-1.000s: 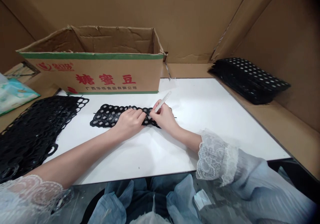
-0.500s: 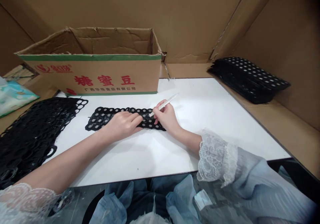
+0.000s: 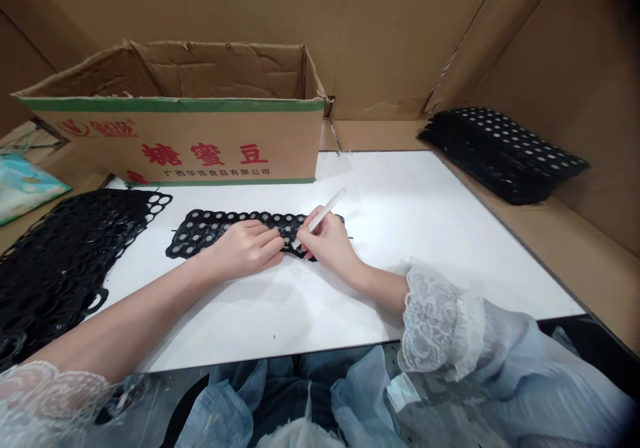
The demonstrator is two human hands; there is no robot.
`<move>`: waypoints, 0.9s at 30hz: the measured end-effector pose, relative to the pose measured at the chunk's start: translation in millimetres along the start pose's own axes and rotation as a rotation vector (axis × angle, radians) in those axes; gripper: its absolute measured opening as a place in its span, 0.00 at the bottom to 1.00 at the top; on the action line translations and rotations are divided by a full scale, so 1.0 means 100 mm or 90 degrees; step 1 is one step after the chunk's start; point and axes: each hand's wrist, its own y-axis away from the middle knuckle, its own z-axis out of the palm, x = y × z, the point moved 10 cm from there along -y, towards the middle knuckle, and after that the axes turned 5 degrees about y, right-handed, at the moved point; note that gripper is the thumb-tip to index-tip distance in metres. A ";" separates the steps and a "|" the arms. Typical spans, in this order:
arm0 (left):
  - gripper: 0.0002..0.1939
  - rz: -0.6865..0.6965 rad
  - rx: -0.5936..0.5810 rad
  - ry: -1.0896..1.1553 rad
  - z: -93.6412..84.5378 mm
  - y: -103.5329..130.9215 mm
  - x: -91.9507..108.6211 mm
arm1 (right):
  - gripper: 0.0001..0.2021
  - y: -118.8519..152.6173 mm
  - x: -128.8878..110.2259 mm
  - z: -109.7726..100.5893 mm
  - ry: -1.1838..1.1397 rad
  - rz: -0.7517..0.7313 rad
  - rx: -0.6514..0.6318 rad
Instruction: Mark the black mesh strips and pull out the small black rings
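A black strip (image 3: 200, 236) with rows of grey-white discs set in it lies flat on the white board. My left hand (image 3: 250, 247) rests over its middle, fingers curled together and pressing on it; the fingertips are partly hidden. In a pinch grip, my right hand (image 3: 327, 243) holds a slim white pen-like stick (image 3: 323, 215). The stick slants down to the left, its lower end at the strip just right of my left fingers. Whether that end touches a disc is too small to tell.
An open cardboard box (image 3: 200, 138) stands behind the strip. Black sheets with round holes (image 3: 65, 255) are heaped at the left, beside a blue-green plastic packet (image 3: 27, 185). A stack of black disc-filled sheets (image 3: 500, 155) sits at the back right. Cardboard walls (image 3: 400, 41) enclose the board.
My right hand has shifted slightly left and the stick's lower end has moved down and left, towards the strip's near edge. My left hand stays on the strip. The view has shifted a little.
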 end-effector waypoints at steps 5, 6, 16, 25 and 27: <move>0.12 -0.021 0.008 -0.031 -0.02 -0.03 0.02 | 0.04 0.00 -0.07 -0.02 0.101 -0.046 0.021; 0.12 -0.028 0.009 -0.036 -0.02 -0.04 0.03 | 0.04 0.00 -0.11 -0.02 0.130 -0.065 0.019; 0.06 -0.218 0.048 -0.004 -0.02 -0.01 -0.18 | 0.04 -0.02 -0.17 -0.01 0.087 -0.099 -0.008; 0.08 -0.143 -0.096 0.188 0.09 0.01 -0.18 | 0.09 -0.28 -0.07 -0.46 0.055 -0.082 0.109; 0.08 -0.173 -0.106 0.291 0.10 0.01 -0.23 | 0.09 -0.28 -0.11 -0.45 0.114 -0.105 0.105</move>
